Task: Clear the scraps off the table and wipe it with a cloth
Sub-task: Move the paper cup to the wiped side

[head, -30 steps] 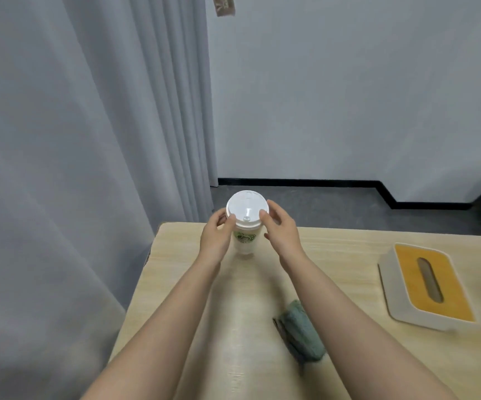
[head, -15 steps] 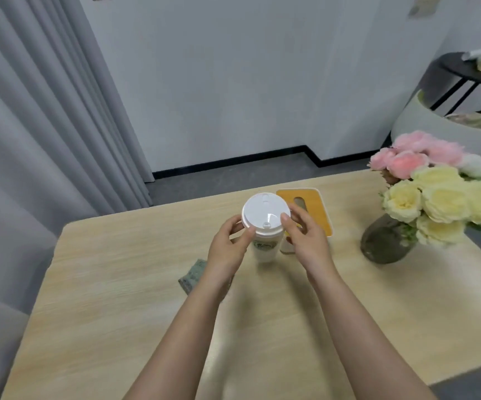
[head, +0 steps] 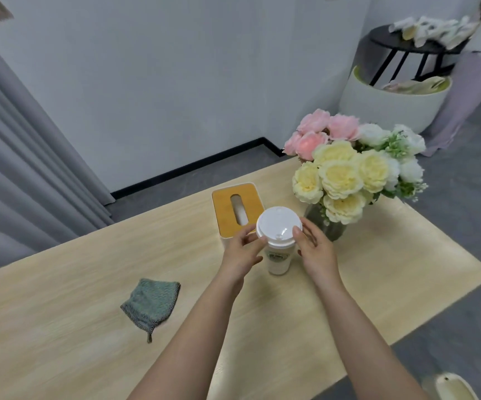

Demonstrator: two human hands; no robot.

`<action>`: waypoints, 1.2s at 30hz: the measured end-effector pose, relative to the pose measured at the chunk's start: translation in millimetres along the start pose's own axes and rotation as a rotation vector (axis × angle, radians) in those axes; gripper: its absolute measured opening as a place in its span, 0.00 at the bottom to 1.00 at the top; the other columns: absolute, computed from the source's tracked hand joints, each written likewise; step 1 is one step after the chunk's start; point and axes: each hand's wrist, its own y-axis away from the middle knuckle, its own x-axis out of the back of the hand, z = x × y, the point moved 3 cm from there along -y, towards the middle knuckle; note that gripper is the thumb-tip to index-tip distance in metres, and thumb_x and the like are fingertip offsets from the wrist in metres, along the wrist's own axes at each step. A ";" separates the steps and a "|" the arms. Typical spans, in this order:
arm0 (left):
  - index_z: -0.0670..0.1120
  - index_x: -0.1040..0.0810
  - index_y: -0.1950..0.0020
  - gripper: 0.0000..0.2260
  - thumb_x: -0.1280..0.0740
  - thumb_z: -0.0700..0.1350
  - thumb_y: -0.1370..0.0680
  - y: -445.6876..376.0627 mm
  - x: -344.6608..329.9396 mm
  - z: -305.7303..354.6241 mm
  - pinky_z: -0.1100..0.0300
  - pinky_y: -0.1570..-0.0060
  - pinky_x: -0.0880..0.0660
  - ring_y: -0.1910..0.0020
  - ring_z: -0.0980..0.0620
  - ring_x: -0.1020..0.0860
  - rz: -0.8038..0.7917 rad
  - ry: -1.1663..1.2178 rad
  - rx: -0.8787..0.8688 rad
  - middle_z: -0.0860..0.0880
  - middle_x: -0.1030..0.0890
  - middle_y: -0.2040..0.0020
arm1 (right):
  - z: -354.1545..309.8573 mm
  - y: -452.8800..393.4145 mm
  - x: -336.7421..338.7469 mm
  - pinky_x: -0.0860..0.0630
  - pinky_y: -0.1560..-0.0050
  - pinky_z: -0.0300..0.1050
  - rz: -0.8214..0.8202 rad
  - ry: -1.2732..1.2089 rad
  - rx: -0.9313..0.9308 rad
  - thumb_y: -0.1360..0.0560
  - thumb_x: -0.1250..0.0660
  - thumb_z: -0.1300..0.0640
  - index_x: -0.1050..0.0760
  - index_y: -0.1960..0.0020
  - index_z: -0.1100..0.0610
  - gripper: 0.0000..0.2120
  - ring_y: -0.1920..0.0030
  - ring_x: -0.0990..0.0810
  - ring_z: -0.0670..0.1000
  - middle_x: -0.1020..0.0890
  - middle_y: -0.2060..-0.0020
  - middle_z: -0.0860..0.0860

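While both hands, the left hand [head: 240, 251] and right hand [head: 314, 249], pinch the lid of the cup [head: 278, 241] (table [head: 75, 284] centre), wiping seems unstarted: the cloth [head: 151, 303] lies untouched at eight o'clock of it.

We see both hands, left hand [head: 240, 254] and right hand [head: 315, 251], pinching the white lid rim of a tall white paper cup [head: 278, 241] above the pale wooden table [head: 60, 313], with a crumpled green knitted cloth [head: 151, 303] lying well apart.
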 end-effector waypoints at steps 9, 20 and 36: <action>0.49 0.30 0.34 0.18 0.34 0.43 0.23 -11.3 -19.6 0.9 0.57 0.48 0.25 0.42 0.48 0.23 0.012 0.000 -0.007 0.47 0.22 0.43 | 4.7 -16.5 15.3 0.25 0.46 0.41 -0.013 0.031 0.000 0.23 0.35 0.55 0.29 0.34 0.56 0.18 0.45 0.23 0.46 0.22 0.42 0.50; 0.48 0.31 0.33 0.20 0.33 0.46 0.23 -9.6 -22.1 -13.4 0.60 0.53 0.25 0.41 0.48 0.24 0.052 -0.077 0.012 0.46 0.24 0.40 | 20.5 -17.8 19.1 0.28 0.47 0.40 -0.041 0.058 -0.035 0.23 0.35 0.56 0.30 0.33 0.56 0.19 0.46 0.24 0.46 0.23 0.39 0.53; 0.48 0.34 0.31 0.22 0.34 0.45 0.23 -4.1 -27.4 -11.2 0.55 0.49 0.25 0.43 0.48 0.25 0.101 -0.166 0.017 0.48 0.26 0.40 | 14.9 -13.0 26.1 0.31 0.40 0.44 -0.051 0.221 0.008 0.24 0.35 0.54 0.33 0.30 0.54 0.23 0.35 0.29 0.49 0.28 0.32 0.51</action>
